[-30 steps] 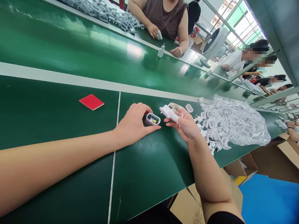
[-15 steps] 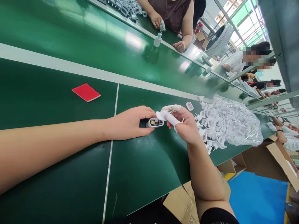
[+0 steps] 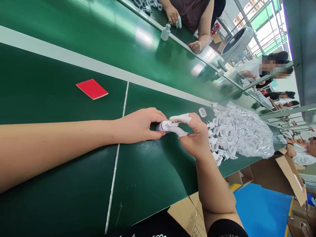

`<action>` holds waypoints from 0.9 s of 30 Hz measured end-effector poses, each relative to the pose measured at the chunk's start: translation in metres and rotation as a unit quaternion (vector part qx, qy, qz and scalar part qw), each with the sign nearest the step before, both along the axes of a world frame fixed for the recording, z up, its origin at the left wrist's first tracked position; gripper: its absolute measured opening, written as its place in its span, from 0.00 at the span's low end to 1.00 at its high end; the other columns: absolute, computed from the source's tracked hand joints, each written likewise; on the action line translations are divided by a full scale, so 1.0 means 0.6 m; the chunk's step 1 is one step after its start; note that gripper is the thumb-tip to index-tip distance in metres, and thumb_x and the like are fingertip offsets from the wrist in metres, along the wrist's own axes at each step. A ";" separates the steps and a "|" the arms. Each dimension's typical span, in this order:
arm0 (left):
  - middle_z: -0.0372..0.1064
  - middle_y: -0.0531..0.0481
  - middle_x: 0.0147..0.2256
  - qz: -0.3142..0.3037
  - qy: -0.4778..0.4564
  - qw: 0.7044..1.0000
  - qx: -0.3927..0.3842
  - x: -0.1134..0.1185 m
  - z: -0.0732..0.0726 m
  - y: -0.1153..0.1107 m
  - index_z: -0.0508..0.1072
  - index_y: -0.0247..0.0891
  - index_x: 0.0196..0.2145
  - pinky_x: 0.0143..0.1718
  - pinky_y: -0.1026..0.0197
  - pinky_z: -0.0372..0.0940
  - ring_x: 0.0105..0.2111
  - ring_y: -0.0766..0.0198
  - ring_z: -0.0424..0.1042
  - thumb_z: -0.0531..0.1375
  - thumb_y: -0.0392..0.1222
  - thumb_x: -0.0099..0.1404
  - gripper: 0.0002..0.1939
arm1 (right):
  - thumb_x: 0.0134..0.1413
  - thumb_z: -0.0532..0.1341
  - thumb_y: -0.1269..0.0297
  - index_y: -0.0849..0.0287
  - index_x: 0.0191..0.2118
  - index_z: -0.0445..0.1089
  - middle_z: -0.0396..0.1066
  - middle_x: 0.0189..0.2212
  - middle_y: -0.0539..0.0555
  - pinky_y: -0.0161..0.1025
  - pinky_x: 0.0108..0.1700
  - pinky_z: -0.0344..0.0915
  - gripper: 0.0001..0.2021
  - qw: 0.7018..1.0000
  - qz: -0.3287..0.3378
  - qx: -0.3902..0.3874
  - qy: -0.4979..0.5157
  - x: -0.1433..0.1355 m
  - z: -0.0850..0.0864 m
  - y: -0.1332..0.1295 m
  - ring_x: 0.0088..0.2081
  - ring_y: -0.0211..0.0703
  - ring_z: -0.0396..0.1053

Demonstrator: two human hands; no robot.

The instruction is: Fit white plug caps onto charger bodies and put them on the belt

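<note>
A dark green desk carries the white casing, which lies at the middle of the work; everything else is placed from it. To the casing's left a pale seam crosses the desk, and beyond the casing runs a light strip, then a glossier green surface. Farther off, past that surface, a co-worker's hand is near a small white bottle; a fan stands beyond the casing and to its right, with other people seated farther along.

Left of the casing, well apart, lies a red booklet. Right of it are a single oval piece, a heap of white parts and a clear plastic bag. Cardboard boxes sit past the desk's edge, on the casing's right.

The left hand has its fingers clamped on the casing. The right hand, thumb and forefinger in white covers, pinches a white cap against the casing's right end, partly hiding it; how far it is seated cannot be told.
</note>
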State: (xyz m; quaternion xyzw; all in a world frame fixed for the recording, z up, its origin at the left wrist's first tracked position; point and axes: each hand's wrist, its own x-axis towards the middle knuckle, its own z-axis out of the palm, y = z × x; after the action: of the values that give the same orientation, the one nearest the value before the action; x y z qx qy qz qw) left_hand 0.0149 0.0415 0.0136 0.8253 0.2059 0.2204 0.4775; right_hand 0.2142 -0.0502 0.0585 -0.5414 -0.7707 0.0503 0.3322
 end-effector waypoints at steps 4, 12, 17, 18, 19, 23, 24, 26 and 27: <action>0.75 0.52 0.44 0.008 0.002 1.000 0.003 0.002 0.000 -0.001 0.81 0.44 0.41 0.49 0.56 0.65 0.47 0.54 0.71 0.60 0.52 0.61 0.15 | 0.61 0.64 0.71 0.50 0.44 0.77 0.78 0.35 0.51 0.46 0.44 0.71 0.09 0.999 -0.005 0.028 -0.015 -0.005 -0.001 -0.002 0.40 0.46 0.72; 0.76 0.52 0.43 0.010 0.004 1.000 0.012 0.004 -0.001 -0.001 0.81 0.43 0.39 0.49 0.56 0.64 0.46 0.55 0.71 0.60 0.52 0.61 0.16 | 0.60 0.63 0.71 0.50 0.42 0.77 0.78 0.33 0.52 0.47 0.43 0.72 0.09 0.997 -0.022 0.028 -0.067 -0.009 0.001 -0.002 0.40 0.48 0.72; 0.75 0.50 0.43 0.015 0.003 1.000 0.016 0.006 -0.004 -0.002 0.81 0.42 0.40 0.49 0.55 0.64 0.46 0.54 0.70 0.59 0.53 0.61 0.16 | 0.56 0.62 0.74 0.52 0.41 0.78 0.79 0.32 0.52 0.45 0.38 0.71 0.11 0.993 -0.045 0.051 -0.092 -0.015 -0.003 -0.004 0.36 0.47 0.73; 0.75 0.50 0.43 0.015 0.002 1.000 0.018 0.007 -0.004 -0.003 0.80 0.42 0.40 0.48 0.55 0.64 0.46 0.53 0.70 0.59 0.53 0.61 0.16 | 0.56 0.62 0.74 0.53 0.40 0.78 0.79 0.32 0.52 0.45 0.37 0.71 0.11 0.993 -0.051 0.059 -0.094 -0.017 -0.004 -0.005 0.36 0.47 0.73; 0.75 0.49 0.43 0.014 0.001 1.000 0.021 0.007 -0.004 -0.003 0.80 0.42 0.40 0.48 0.55 0.64 0.46 0.53 0.70 0.59 0.53 0.61 0.17 | 0.56 0.61 0.74 0.53 0.40 0.79 0.79 0.32 0.52 0.45 0.37 0.71 0.11 0.992 -0.060 0.067 -0.093 -0.019 -0.007 -0.005 0.35 0.47 0.73; 0.74 0.48 0.41 0.003 -0.002 1.000 0.031 0.007 -0.002 -0.004 0.79 0.40 0.39 0.47 0.55 0.64 0.44 0.54 0.69 0.57 0.53 0.63 0.17 | 0.58 0.62 0.72 0.52 0.40 0.79 0.80 0.32 0.52 0.46 0.39 0.72 0.10 0.992 -0.087 0.071 -0.051 -0.028 -0.017 -0.006 0.36 0.47 0.74; 0.74 0.48 0.41 0.001 -0.002 1.000 0.031 0.007 -0.001 -0.003 0.79 0.40 0.39 0.46 0.55 0.64 0.44 0.54 0.69 0.57 0.54 0.63 0.17 | 0.57 0.63 0.71 0.52 0.40 0.79 0.80 0.33 0.51 0.46 0.40 0.73 0.09 0.994 -0.086 0.063 -0.027 -0.028 -0.018 -0.005 0.36 0.46 0.75; 0.73 0.48 0.40 -0.002 0.000 1.000 0.030 0.006 -0.002 -0.002 0.79 0.41 0.39 0.46 0.54 0.63 0.44 0.53 0.69 0.58 0.55 0.63 0.18 | 0.56 0.64 0.71 0.52 0.39 0.79 0.81 0.34 0.51 0.45 0.41 0.74 0.08 0.996 -0.073 0.036 0.036 -0.027 -0.021 -0.003 0.37 0.45 0.76; 0.73 0.48 0.41 -0.003 0.000 1.000 0.029 0.005 -0.003 -0.002 0.79 0.41 0.39 0.47 0.54 0.63 0.44 0.53 0.69 0.58 0.55 0.63 0.18 | 0.56 0.65 0.71 0.52 0.39 0.79 0.81 0.35 0.50 0.45 0.43 0.74 0.08 0.996 -0.066 0.025 0.063 -0.025 -0.022 -0.003 0.37 0.45 0.76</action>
State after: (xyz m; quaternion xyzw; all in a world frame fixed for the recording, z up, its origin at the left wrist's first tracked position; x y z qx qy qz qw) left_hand 0.0181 0.0403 0.0118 0.8396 0.1973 0.2247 0.4536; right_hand 0.1990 -0.0522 0.0452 -0.5783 -0.7120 0.0429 0.3960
